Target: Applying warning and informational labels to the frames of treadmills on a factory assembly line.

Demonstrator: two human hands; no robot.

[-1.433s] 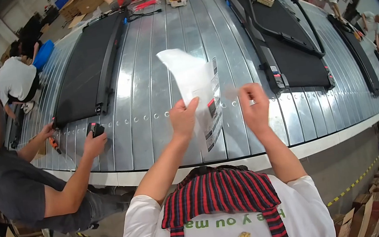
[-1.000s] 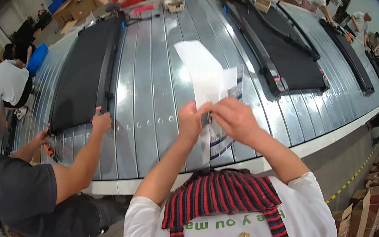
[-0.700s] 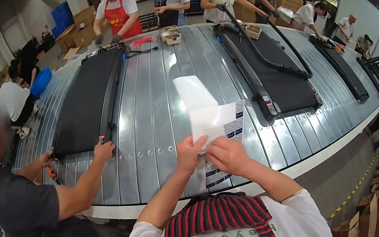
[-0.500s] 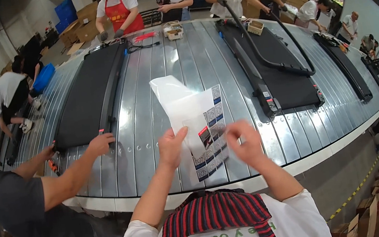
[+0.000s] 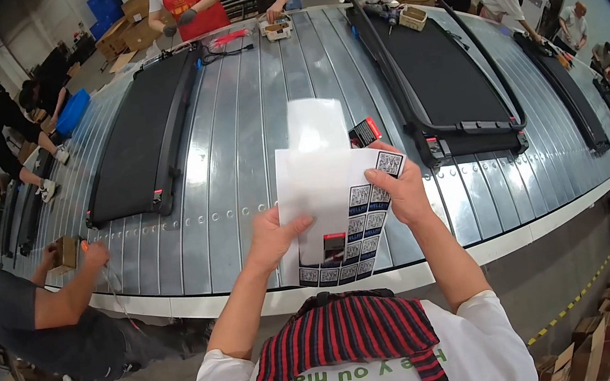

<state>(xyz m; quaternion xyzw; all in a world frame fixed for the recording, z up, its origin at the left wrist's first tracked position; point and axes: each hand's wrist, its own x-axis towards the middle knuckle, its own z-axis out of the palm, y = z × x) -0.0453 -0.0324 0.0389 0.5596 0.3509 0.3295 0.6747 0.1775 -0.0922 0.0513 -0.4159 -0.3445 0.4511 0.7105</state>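
In front of me, above the metal line, are sheets of stickers printed with square codes in black, white and blue. My left hand is closed on their left side, thumb on top. A blank glossy white sheet sticks up behind them. My right hand pinches the upper right corner of the code sheet, thumb in front. A small red and black label shows just beyond my right fingers; whether they hold it is hard to see. Another red-topped label lies on the sheet's lower part.
Black treadmill decks lie to the left and right on the slatted metal conveyor. A co-worker at left holds an orange-handled tool near a cardboard box. Several people stand along the far side. Flattened cartons lie lower right.
My right hand has come onto the sheets' right corner, and a red-black label now shows beside it. The sheets turned and spread. The co-worker at left moved from the treadmill to a box.
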